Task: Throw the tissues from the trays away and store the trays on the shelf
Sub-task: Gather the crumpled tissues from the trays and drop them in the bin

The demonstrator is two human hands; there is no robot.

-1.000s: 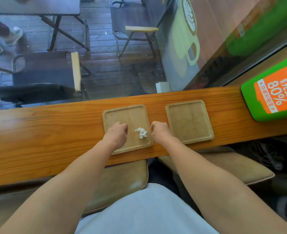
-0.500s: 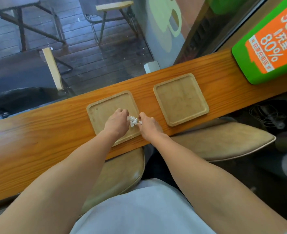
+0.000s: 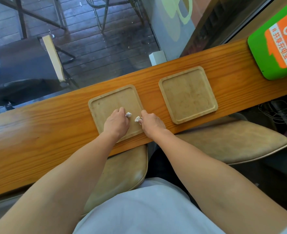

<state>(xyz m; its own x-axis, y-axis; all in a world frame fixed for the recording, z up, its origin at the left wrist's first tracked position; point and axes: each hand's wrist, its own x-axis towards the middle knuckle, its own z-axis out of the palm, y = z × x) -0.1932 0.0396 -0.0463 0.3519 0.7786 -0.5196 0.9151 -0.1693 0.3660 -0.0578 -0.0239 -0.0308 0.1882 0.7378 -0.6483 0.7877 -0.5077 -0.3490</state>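
both hands are down on the near tray (image 3: 105,105), which lies on the wooden counter (image 3: 38,125), and each has a small white scrap between its fingertips: the left hand (image 3: 116,123) has thumb and forefinger pinched together on the left tissue piece (image 3: 128,114), which pokes out just past its fingertips, and the right hand (image 3: 152,122) pinches the right tissue piece (image 3: 137,118) the same way, the scrap showing just to the left of its fingertips; the remaining fingers on both hands are curled under, and how they lie beneath the palms cannot be told. the two scraps sit close together between the two sets of fingertips but apart, over the near right part of the tray. to do this well, it seems wise to close each pinch fully on its scrap before lifting, lift straight up so nothing crumbles back onto the wood, and check under the fingers for leftover bits, since the pieces are small and light. the far tray (image 3: 188,94), off to the right of the right fingertips, looks bare of tissue. further right, a green sign (image 3: 273,53) carries an orange panel reading "80%" in large white figures, with a white strip of chinese characters too slanted to read with confidence
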